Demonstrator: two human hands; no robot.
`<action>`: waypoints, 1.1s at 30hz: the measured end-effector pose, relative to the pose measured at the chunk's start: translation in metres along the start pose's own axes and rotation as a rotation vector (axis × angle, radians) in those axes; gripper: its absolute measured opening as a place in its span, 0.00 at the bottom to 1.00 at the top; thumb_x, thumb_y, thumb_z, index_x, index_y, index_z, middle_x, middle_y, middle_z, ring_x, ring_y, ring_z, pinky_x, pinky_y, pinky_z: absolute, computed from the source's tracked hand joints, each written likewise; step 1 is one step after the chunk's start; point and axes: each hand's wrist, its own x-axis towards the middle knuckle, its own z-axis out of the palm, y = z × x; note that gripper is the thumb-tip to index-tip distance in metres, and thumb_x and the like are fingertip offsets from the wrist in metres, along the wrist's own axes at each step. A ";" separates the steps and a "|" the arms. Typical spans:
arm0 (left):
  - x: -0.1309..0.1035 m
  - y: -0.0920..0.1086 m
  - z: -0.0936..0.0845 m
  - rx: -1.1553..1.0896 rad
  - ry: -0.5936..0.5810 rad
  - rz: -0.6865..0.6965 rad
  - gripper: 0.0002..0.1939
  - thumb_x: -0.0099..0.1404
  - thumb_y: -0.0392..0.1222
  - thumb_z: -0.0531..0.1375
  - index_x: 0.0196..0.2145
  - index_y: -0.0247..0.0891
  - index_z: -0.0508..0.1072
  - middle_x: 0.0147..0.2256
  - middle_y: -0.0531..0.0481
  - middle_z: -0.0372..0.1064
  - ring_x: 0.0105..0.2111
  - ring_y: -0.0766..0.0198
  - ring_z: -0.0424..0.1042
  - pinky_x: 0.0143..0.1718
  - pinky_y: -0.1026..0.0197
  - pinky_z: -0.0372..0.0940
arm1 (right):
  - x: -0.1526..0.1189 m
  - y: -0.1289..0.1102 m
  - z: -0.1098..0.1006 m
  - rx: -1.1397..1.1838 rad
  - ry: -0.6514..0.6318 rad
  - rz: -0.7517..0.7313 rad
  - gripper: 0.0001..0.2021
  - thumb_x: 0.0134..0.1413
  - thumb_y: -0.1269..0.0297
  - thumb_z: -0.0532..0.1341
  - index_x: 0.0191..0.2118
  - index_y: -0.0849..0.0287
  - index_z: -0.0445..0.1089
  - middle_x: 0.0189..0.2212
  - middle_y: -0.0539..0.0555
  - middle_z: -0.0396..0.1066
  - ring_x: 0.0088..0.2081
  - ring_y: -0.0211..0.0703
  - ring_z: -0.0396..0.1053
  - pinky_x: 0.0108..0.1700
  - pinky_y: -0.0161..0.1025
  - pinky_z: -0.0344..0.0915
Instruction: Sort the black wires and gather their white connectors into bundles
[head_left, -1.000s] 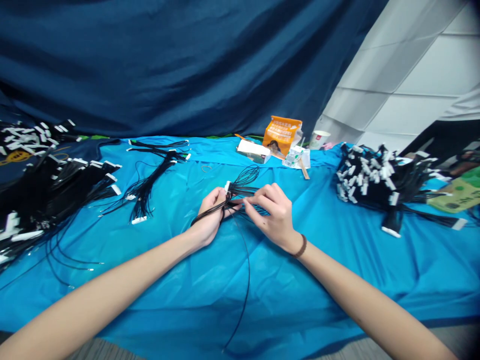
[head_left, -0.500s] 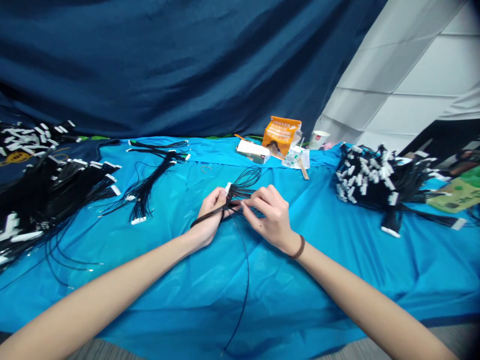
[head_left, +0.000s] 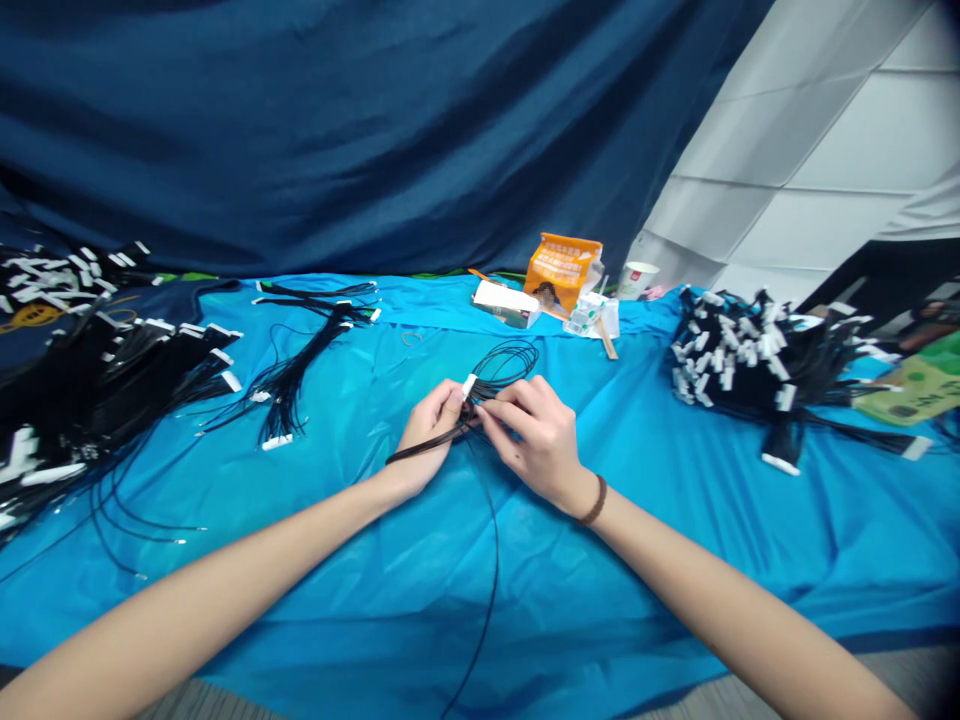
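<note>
My left hand point(head_left: 429, 440) is closed on a black cable bundle point(head_left: 496, 372), with a white connector point(head_left: 469, 387) standing up by the thumb. The bundle makes loops beyond the hands, and part of it lies across the left palm and wrist. My right hand point(head_left: 536, 435) is pinched at the wires just right of the connector; its fingertips touch the bundle. A single black wire point(head_left: 493, 560) hangs down between the hands over the blue cloth.
Cable piles with white connectors lie at the left point(head_left: 135, 370) and right point(head_left: 750, 350). A smaller bundle point(head_left: 300, 365) is left of centre. Behind stand an orange bag point(head_left: 562, 270), a small box point(head_left: 504, 302) and a paper cup point(head_left: 637, 280). A person point(head_left: 915, 250) is at the right edge.
The connector and my left hand have shifted slightly right, closer to my right fingertips. The wire loops have moved right and look rounder.
</note>
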 end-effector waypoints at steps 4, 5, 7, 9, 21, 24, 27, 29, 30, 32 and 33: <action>-0.001 0.003 -0.002 0.140 -0.001 0.092 0.14 0.60 0.50 0.52 0.27 0.38 0.66 0.26 0.54 0.62 0.28 0.67 0.61 0.31 0.68 0.58 | -0.001 -0.001 -0.002 -0.046 -0.047 -0.034 0.08 0.55 0.70 0.54 0.28 0.59 0.68 0.28 0.53 0.67 0.30 0.40 0.57 0.30 0.37 0.56; -0.002 0.004 -0.002 0.166 0.002 0.109 0.14 0.60 0.50 0.52 0.26 0.38 0.67 0.26 0.54 0.63 0.28 0.67 0.61 0.31 0.68 0.57 | -0.002 -0.001 -0.002 -0.058 -0.055 -0.043 0.08 0.55 0.70 0.54 0.28 0.59 0.68 0.28 0.53 0.67 0.30 0.40 0.57 0.30 0.37 0.56; -0.002 0.006 -0.002 0.205 0.003 0.129 0.14 0.61 0.49 0.51 0.26 0.38 0.67 0.26 0.54 0.63 0.28 0.67 0.60 0.31 0.68 0.56 | -0.002 -0.001 -0.001 -0.076 -0.064 -0.058 0.07 0.55 0.70 0.54 0.28 0.60 0.68 0.28 0.53 0.67 0.30 0.40 0.57 0.30 0.37 0.56; -0.003 0.006 -0.001 0.205 -0.004 0.122 0.14 0.61 0.49 0.52 0.26 0.38 0.67 0.26 0.54 0.62 0.28 0.67 0.60 0.31 0.68 0.57 | -0.003 -0.001 0.000 -0.087 -0.068 -0.061 0.07 0.55 0.70 0.54 0.29 0.60 0.68 0.28 0.53 0.66 0.30 0.40 0.57 0.30 0.37 0.56; 0.007 -0.001 -0.007 -0.319 0.048 -0.115 0.12 0.58 0.48 0.55 0.31 0.36 0.65 0.32 0.49 0.68 0.31 0.68 0.68 0.33 0.65 0.65 | -0.004 0.008 -0.004 -0.173 -0.095 -0.480 0.11 0.56 0.72 0.56 0.44 0.52 0.67 0.43 0.50 0.70 0.45 0.41 0.63 0.45 0.44 0.58; 0.009 0.001 -0.010 -0.388 0.065 -0.137 0.09 0.59 0.45 0.55 0.30 0.35 0.64 0.32 0.48 0.69 0.31 0.66 0.70 0.34 0.62 0.66 | -0.004 0.006 -0.001 -0.011 -0.182 -0.562 0.10 0.57 0.73 0.54 0.39 0.54 0.68 0.43 0.49 0.70 0.48 0.39 0.63 0.50 0.47 0.58; 0.011 0.001 -0.011 -0.385 0.088 -0.156 0.08 0.60 0.43 0.54 0.29 0.35 0.63 0.31 0.49 0.69 0.30 0.67 0.70 0.35 0.61 0.67 | -0.001 0.004 0.002 0.329 -0.194 -0.319 0.09 0.58 0.71 0.53 0.38 0.55 0.70 0.39 0.51 0.72 0.46 0.40 0.66 0.48 0.46 0.63; 0.012 -0.001 -0.013 -0.369 0.106 -0.174 0.07 0.61 0.42 0.53 0.30 0.35 0.63 0.32 0.49 0.69 0.30 0.68 0.71 0.37 0.60 0.67 | 0.003 0.005 0.001 0.606 -0.123 0.017 0.07 0.57 0.68 0.55 0.37 0.56 0.71 0.37 0.53 0.73 0.43 0.41 0.68 0.45 0.44 0.66; 0.013 -0.002 -0.013 -0.364 0.118 -0.179 0.07 0.61 0.42 0.53 0.30 0.35 0.63 0.32 0.49 0.68 0.31 0.68 0.71 0.38 0.59 0.67 | 0.006 0.006 0.000 0.732 -0.058 0.197 0.07 0.56 0.66 0.56 0.36 0.57 0.71 0.35 0.53 0.73 0.41 0.41 0.69 0.44 0.43 0.67; 0.014 -0.004 -0.014 -0.353 0.137 -0.173 0.07 0.61 0.42 0.53 0.31 0.35 0.63 0.34 0.49 0.68 0.33 0.67 0.71 0.41 0.56 0.67 | 0.011 0.011 -0.003 0.913 0.102 0.510 0.08 0.55 0.62 0.57 0.38 0.57 0.70 0.31 0.52 0.73 0.37 0.41 0.71 0.42 0.42 0.68; 0.014 -0.005 -0.015 -0.345 0.143 -0.160 0.08 0.61 0.43 0.53 0.32 0.35 0.63 0.34 0.49 0.67 0.33 0.67 0.72 0.42 0.55 0.66 | 0.013 0.015 -0.004 0.965 0.184 0.624 0.10 0.55 0.60 0.57 0.39 0.58 0.70 0.28 0.51 0.72 0.34 0.40 0.71 0.40 0.42 0.69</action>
